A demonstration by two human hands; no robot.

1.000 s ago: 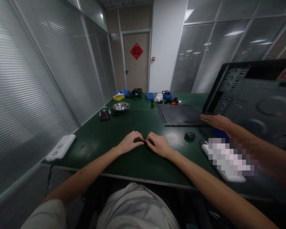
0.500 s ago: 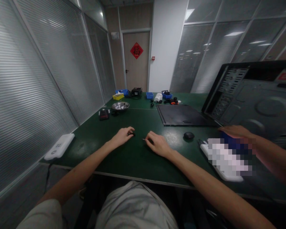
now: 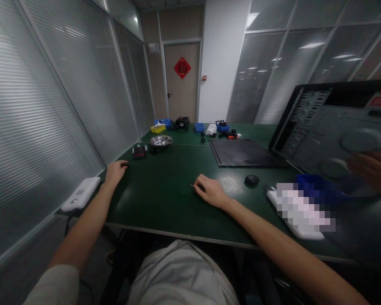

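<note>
My left hand (image 3: pixel 114 173) is at the left of the green table, fingers curled round a small black object (image 3: pixel 125 165) whose kind I cannot make out. Nearest to it, a little farther back, lie a dark box-like part (image 3: pixel 139 152) and a round metal bowl (image 3: pixel 161 141) with small pieces in it. My right hand (image 3: pixel 211 191) rests on the middle of the table, closed on a thin pale stick-like thing (image 3: pixel 192 185) that pokes out to the left. Most of that thing is hidden by the fingers. A black computer mouse (image 3: pixel 252 180) sits to the right of this hand.
A flat black panel (image 3: pixel 244 153) lies behind the mouse. At the right stands an open computer case (image 3: pixel 343 131), with another person's hand (image 3: pixel 373 167) before it. Near it are a blue tray (image 3: pixel 314 186) and a white power strip (image 3: pixel 307 234). Another white power strip (image 3: pixel 81 194) is at left.
My left hand has moved left with the black object, away from my right hand, which stays in place. The other person's hand has lifted off the blue tray toward the computer case.
</note>
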